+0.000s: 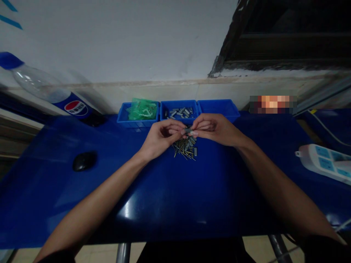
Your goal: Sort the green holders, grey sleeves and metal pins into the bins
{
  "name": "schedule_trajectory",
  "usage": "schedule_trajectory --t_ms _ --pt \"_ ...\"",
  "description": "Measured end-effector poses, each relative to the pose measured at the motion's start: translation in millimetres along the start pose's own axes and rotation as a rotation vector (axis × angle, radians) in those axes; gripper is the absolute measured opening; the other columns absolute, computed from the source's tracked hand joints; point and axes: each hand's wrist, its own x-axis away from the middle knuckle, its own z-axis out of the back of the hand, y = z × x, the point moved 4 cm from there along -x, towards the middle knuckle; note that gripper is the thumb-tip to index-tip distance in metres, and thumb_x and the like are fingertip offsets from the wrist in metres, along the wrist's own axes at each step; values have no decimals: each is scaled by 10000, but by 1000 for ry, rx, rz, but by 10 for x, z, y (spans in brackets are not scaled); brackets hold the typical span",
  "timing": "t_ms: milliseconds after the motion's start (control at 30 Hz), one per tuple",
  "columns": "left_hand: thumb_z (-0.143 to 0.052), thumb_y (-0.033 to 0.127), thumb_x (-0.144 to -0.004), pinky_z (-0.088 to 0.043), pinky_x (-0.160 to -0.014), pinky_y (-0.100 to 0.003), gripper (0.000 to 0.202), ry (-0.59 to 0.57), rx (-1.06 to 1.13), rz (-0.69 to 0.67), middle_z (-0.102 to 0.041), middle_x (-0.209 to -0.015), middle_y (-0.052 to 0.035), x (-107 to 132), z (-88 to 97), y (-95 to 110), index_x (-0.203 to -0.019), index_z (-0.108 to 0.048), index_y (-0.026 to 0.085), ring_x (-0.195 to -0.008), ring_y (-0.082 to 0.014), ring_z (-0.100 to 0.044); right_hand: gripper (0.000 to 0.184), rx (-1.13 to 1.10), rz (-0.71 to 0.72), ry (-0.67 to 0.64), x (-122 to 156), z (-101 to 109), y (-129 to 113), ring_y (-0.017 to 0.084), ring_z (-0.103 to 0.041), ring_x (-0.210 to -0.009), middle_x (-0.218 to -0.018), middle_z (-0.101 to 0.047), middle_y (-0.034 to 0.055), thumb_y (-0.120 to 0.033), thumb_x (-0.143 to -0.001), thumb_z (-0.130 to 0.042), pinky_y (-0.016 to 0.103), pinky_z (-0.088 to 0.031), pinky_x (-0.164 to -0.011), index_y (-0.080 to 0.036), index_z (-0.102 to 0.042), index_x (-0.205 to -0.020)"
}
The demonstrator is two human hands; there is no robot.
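Fingertip to fingertip, both hands meet above a small pile of screws [181,148] on the blue table. My left hand [161,136] is closed in a pinch on one end of a small grey wall plug [187,130]. At the other end, my right hand [215,129] pinches it too; whether a screw sits in it is hidden by the fingers. Several loose grey plugs [195,151] lie among the brass-coloured screws. Just behind the hands, a blue bin [178,103] holds many short grey pieces.
Left of the middle bin, another blue bin [124,122] holds green plastic bags [142,109]; a third bin [233,106] stands on the right. A cola bottle [59,96] and a black mouse [84,161] are at left. A white power strip [323,159] lies at right.
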Motion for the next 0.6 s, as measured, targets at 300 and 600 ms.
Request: schedule_trajectory --t_ms 300,600 --pt "-905 259 -760 -593 -1046 -371 334 332 129 3 -808 -1100 -67 -90 252 -161 -1059 -768 198 -1107 -206 -758 106 682 108 -86 17 159 99 242 -735 -892 -966 -788 57 -260 -900 -699 386 -535 -843 -226 -731 -995" --pt "-840 231 -807 -547 -1119 -411 223 252 112 15 -798 -1140 -72 -76 192 -149 -1015 -768 196 -1142 -214 -743 145 791 85 -142 -37 102 326 233 -707 -806 -863 -747 55 -149 -814 -657 358 -487 -739 -218 -706 -931"
